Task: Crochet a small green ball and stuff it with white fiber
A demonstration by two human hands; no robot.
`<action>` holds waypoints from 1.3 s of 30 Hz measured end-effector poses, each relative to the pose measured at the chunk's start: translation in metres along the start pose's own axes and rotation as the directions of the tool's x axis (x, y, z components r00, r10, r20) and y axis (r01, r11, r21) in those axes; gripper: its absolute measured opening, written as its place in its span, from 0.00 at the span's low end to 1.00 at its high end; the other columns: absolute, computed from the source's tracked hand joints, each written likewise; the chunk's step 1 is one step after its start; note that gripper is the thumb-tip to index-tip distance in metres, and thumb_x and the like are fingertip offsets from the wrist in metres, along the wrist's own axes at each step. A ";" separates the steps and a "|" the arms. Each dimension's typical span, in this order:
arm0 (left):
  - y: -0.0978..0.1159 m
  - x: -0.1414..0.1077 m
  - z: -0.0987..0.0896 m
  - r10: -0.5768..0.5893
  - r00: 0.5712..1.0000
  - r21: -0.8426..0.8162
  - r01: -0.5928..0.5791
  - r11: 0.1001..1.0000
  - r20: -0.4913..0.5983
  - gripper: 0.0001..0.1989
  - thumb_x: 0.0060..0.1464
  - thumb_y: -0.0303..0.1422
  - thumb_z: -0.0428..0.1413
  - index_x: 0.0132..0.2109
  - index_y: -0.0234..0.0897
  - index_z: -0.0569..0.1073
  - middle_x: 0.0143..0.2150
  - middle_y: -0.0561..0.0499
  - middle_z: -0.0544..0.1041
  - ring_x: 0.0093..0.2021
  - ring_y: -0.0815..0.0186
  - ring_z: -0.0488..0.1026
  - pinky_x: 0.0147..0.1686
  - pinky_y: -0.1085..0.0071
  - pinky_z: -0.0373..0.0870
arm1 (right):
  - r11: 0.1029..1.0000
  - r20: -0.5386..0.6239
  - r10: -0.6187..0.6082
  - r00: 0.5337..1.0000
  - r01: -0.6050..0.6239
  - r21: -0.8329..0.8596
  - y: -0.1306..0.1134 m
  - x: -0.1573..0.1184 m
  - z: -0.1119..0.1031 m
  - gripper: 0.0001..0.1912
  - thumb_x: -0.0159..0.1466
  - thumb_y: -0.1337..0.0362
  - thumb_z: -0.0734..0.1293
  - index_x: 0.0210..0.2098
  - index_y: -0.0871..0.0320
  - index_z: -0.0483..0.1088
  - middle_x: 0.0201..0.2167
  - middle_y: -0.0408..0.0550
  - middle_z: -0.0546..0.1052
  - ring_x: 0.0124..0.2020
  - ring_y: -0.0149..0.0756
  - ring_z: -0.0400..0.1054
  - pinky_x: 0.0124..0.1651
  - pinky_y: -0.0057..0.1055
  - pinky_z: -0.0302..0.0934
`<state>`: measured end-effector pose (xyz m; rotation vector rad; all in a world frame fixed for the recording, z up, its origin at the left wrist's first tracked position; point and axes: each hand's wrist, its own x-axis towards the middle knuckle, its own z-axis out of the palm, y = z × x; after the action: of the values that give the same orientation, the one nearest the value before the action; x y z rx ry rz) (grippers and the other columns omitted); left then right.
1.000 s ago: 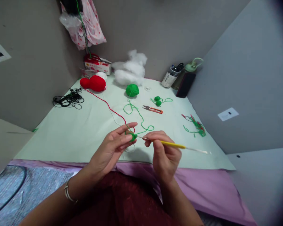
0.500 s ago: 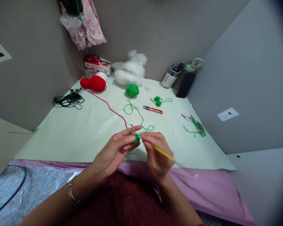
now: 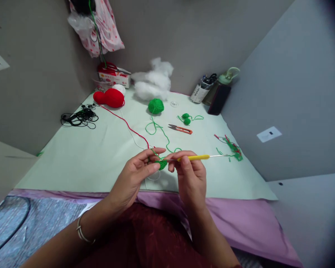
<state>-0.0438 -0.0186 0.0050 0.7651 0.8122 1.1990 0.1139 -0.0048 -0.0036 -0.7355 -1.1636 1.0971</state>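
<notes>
Between the thumb and fingers of my left hand (image 3: 134, 176) is a small green crochet piece (image 3: 163, 164), with green yarn running over the raised fingers. My right hand (image 3: 192, 175) grips a crochet hook (image 3: 199, 158) by its yellow handle. The hook lies nearly level, its thin metal shaft reaching left to the upper edge of the crochet piece. A green yarn strand leads back from the work to a green yarn ball (image 3: 156, 106). Red yarn (image 3: 131, 129) and a thin white thread also run towards my left hand; their ends are hidden there.
Orange thread snips (image 3: 180, 129) lie beyond my hands, near two small green pieces (image 3: 186, 119). Red yarn (image 3: 110, 98), white stuffing (image 3: 153, 82) and a box (image 3: 115, 79) stand behind. Black cords (image 3: 80, 117) lie left, yarn scraps (image 3: 234, 149) right, a bottle (image 3: 226, 80) back right.
My right hand has turned, swinging the crochet hook from slanting down towards me to nearly level. More of the green crochet piece's ridged side now shows in my left hand.
</notes>
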 end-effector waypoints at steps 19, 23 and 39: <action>-0.005 0.004 -0.003 -0.103 0.979 -0.180 0.135 0.974 0.175 0.21 0.52 0.32 0.68 0.55 0.40 0.83 0.40 0.50 0.78 0.45 0.63 0.72 0.53 0.66 0.64 | 0.949 0.058 0.216 0.975 -0.223 0.223 -0.004 0.004 -0.003 0.11 0.70 0.56 0.69 0.35 0.54 0.79 0.30 0.42 0.77 0.24 0.25 0.66 0.28 0.25 0.62; -0.007 0.001 0.001 0.016 0.996 -0.033 -0.013 0.999 0.087 0.21 0.55 0.32 0.69 0.56 0.47 0.82 0.40 0.52 0.77 0.45 0.64 0.73 0.51 0.67 0.65 | 0.999 0.024 0.042 0.999 -0.042 -0.006 0.001 -0.004 0.002 0.09 0.71 0.59 0.69 0.38 0.52 0.81 0.36 0.45 0.81 0.31 0.29 0.69 0.34 0.28 0.65; -0.007 0.001 -0.006 0.111 0.994 0.151 -0.113 0.982 0.023 0.15 0.59 0.35 0.66 0.53 0.49 0.83 0.42 0.51 0.75 0.43 0.65 0.67 0.46 0.69 0.64 | 0.988 0.075 -0.059 0.995 0.069 -0.138 -0.008 -0.005 -0.002 0.12 0.76 0.64 0.61 0.42 0.54 0.76 0.38 0.46 0.81 0.29 0.29 0.73 0.33 0.30 0.68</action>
<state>-0.0453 -0.0189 -0.0036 0.9544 0.8653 1.2398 0.1183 -0.0122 0.0008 -0.7680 -1.3259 1.0019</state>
